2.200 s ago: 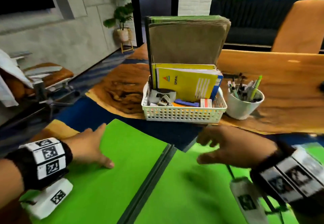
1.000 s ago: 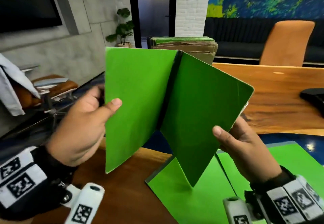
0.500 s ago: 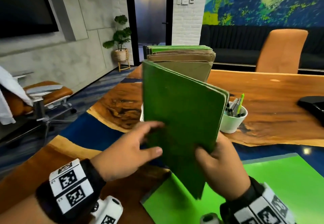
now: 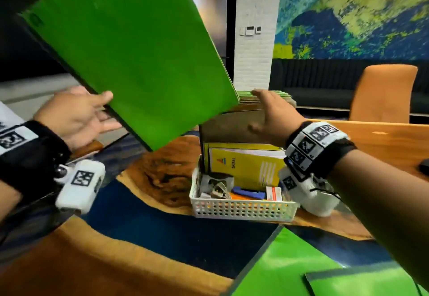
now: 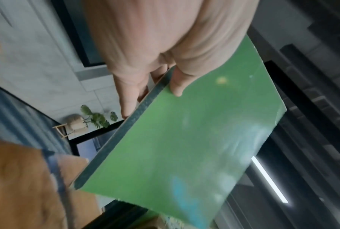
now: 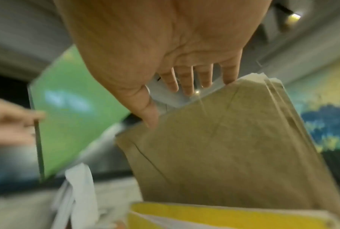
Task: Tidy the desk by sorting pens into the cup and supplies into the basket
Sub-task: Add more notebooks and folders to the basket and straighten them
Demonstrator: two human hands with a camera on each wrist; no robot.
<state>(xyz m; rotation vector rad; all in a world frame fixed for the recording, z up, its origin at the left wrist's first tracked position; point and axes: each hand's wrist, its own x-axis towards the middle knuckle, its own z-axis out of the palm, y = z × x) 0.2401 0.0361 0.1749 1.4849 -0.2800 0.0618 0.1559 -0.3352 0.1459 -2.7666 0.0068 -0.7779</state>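
Note:
My left hand (image 4: 92, 112) pinches a closed green folder (image 4: 130, 59) by its dark spine, thumb on top and fingers beneath, holding it tilted above the desk left of the basket; the same folder (image 5: 175, 147) fills the left wrist view. The white basket (image 4: 241, 210) holds upright brown folders (image 4: 232, 126), a yellow spiral notebook (image 4: 246, 170) and small supplies. My right hand (image 4: 267, 112) reaches to the brown folders (image 6: 223, 147); its straight fingers (image 6: 186, 80) lie at their top edge and the thumb touches the front face. My right wrist hides the pen cup.
Two more green folders (image 4: 290, 268) lie on the desk at the near right. An orange chair (image 4: 383, 94) stands behind the wooden desk (image 4: 383, 147). A dark object (image 4: 424, 167) sits at the right edge. A potted plant (image 5: 94, 117) stands on the floor.
Both hands held the closed green folder upright in front of the basket. Now my left hand alone has raised it up and left, while my right hand has let go and reached the brown folders.

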